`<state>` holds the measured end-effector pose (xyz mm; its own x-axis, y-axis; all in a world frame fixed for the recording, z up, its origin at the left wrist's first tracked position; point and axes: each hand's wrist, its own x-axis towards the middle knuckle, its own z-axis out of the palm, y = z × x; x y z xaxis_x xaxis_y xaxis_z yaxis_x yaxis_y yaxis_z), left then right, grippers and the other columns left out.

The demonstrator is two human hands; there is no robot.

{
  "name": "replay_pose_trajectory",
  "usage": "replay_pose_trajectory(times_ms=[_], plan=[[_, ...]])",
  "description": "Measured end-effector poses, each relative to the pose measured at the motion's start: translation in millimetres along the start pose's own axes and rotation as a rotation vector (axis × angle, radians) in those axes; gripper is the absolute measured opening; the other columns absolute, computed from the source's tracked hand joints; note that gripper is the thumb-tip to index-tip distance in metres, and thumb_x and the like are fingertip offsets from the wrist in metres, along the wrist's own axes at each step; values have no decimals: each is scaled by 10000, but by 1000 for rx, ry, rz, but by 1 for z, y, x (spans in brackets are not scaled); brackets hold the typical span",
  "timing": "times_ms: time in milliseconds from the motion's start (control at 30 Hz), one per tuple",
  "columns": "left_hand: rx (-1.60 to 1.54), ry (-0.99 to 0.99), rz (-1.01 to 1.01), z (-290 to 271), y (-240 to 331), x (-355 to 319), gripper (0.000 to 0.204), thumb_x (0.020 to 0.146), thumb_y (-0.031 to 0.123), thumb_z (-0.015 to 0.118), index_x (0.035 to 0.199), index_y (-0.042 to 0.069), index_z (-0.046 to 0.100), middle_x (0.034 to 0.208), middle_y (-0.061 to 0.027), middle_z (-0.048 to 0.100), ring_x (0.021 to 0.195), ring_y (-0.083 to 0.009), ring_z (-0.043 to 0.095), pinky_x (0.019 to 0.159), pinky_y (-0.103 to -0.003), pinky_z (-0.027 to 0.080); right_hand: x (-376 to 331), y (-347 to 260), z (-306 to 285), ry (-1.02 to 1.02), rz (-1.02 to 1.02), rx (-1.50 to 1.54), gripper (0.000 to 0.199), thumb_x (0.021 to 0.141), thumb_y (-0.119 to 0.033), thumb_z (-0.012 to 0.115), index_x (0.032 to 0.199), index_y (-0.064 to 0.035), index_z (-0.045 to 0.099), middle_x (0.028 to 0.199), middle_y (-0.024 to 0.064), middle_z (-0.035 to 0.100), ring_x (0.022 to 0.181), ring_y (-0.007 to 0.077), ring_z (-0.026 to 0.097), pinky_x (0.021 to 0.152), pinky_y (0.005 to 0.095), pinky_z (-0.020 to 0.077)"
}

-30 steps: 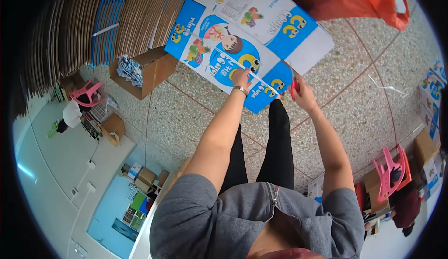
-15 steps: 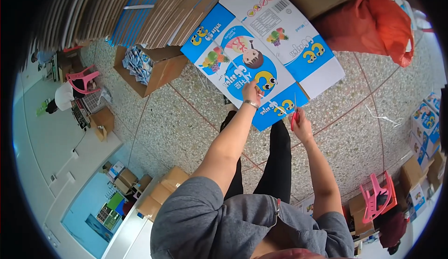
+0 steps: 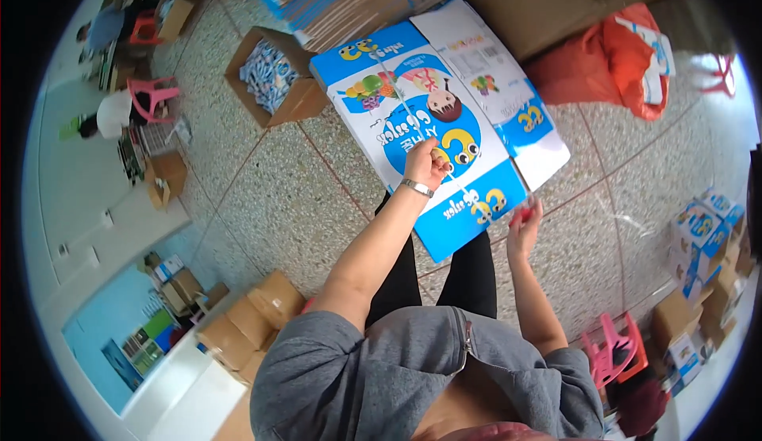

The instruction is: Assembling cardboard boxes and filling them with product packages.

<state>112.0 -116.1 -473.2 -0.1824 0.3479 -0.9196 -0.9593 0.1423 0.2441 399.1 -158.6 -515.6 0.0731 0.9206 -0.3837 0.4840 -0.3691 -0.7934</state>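
Flattened printed cartons (image 3: 373,139) in blue and white lie in front of me, with cartoon and fruit pictures on the top one. A narrow white strap (image 3: 458,184) runs lengthwise over them. My left hand (image 3: 426,165), with a metal watch or bracelet at the wrist, is closed on this strap over the yellow cartoon figure. At the cartons' near right corner, my right hand (image 3: 522,234) is closed round red-handled scissors (image 3: 521,216). Motion blurs the scissors, and their blades cannot be made out clearly.
An open cardboard box (image 3: 266,84) of small packets stands left of the cartons. Stacked flat cardboard (image 3: 357,0) rises behind. A red-orange sack (image 3: 611,68) lies at the far right. Pink chairs (image 3: 611,354) and printed boxes (image 3: 702,227) stand to the right.
The view has shifted, and the cartons sit lower in it. My right hand with the scissors has drawn slightly toward me, off the cartons' edge. My left hand keeps its hold on the strap.
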Motion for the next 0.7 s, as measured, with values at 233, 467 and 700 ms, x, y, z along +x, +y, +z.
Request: replay_pose_trajectory(times_ms=[233,467,700], plan=[[-3,-118,74,-18,10,-105,218,848,117,614,689,147,468,544,18,398,454,-122,405,460,-329,363,-86,-27,-22,-380,874,635,522,939,-554,443,1351,-255,325,1267,79,495,1033,257,564,795,525,511],[-10,-47,210,-141,18,-177,137,791,105,662,710,134,555,601,4,491,488,-133,476,477,-337,405,-186,11,22,-576,891,534,347,958,-419,503,1179,-151,513,1103,64,597,944,252,613,779,476,538],[838,287,1290,-218,-32,-158,53,722,114,620,706,77,585,645,-88,530,625,-190,587,446,-373,425,-189,60,19,-927,996,333,331,940,-382,536,1130,-115,582,1091,74,623,995,236,589,860,429,506]])
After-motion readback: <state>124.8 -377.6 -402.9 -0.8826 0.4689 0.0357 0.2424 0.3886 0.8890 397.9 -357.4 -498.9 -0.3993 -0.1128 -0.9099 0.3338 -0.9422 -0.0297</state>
